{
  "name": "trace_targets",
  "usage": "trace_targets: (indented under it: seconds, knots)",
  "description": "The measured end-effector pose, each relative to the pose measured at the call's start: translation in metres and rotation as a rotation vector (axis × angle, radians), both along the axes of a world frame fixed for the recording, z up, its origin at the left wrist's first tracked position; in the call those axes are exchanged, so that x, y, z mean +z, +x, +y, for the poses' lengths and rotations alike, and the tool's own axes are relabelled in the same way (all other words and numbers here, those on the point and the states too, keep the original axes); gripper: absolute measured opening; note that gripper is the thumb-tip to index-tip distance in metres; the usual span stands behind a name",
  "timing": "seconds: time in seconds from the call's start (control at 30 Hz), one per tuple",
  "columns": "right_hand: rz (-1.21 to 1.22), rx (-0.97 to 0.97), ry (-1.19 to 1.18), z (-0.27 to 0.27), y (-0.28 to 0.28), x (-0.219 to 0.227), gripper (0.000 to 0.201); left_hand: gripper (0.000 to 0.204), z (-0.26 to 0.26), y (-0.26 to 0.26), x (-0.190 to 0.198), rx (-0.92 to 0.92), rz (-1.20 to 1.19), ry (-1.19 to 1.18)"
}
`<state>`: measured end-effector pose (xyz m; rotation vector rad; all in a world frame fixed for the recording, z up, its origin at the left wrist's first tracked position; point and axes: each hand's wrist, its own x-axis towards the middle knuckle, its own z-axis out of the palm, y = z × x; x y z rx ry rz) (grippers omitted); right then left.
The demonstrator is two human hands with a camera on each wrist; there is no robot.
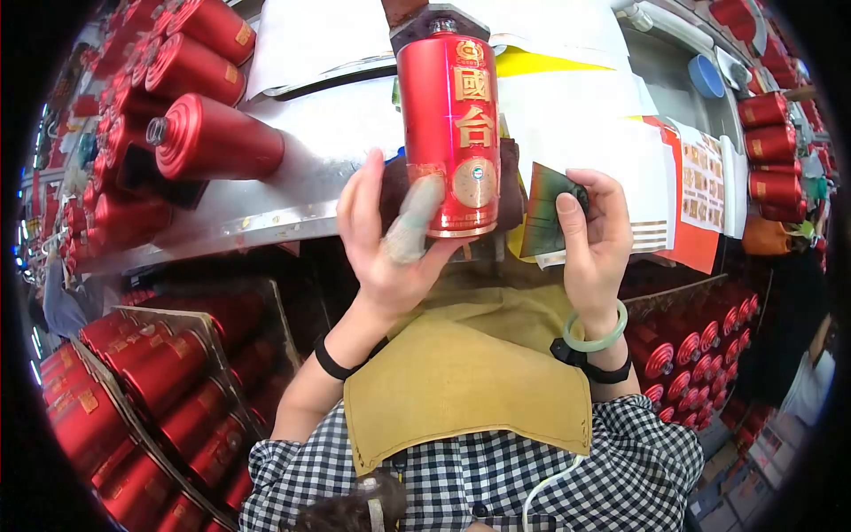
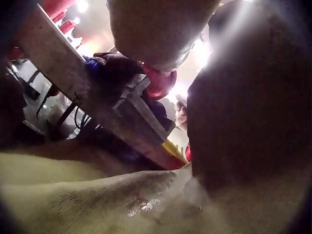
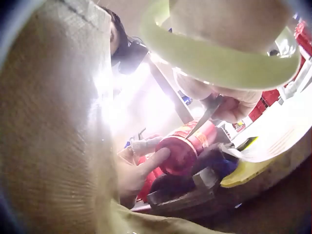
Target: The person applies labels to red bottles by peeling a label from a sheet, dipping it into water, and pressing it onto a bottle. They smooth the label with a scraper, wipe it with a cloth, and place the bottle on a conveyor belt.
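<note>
One red bottle (image 1: 448, 115) lies neck-away, long axis running outward from the person, the nearer left hand (image 1: 381, 248) touching its base end with extended fingers, the right hand (image 1: 597, 235) pinching a green card (image 1: 542, 213) just rightward.

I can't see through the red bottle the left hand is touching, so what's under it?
Dark brown material peeks out on both sides of the red bottle, near its base. Whatever lies directly beneath is covered by the bottle, so I can't tell.
</note>
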<state>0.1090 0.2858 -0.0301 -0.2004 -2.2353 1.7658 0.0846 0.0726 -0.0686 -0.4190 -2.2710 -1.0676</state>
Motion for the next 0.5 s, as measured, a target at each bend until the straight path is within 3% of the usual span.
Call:
trace_targets:
  seconds: [0.17, 0.3, 0.4, 0.5]
  knots:
    - [-0.029, 0.063, 0.070, -0.001, 0.002, -0.002, 0.024, 0.064, -0.020, 0.000, -0.013, -0.140, 0.173, -0.297]
    - [-0.044, 0.049, -0.002, -0.002, 0.001, -0.001, 0.024, 0.073, -0.007, -0.003, -0.005, -0.026, 0.114, -0.206]
    - [-0.042, 0.045, -0.014, -0.003, 0.000, -0.002, 0.024, 0.075, -0.002, -0.013, 0.009, -0.081, -0.013, -0.224]
    - [-0.042, 0.061, 0.024, -0.002, 0.000, -0.002, 0.024, 0.074, -0.007, -0.013, -0.003, -0.120, 0.049, -0.201]
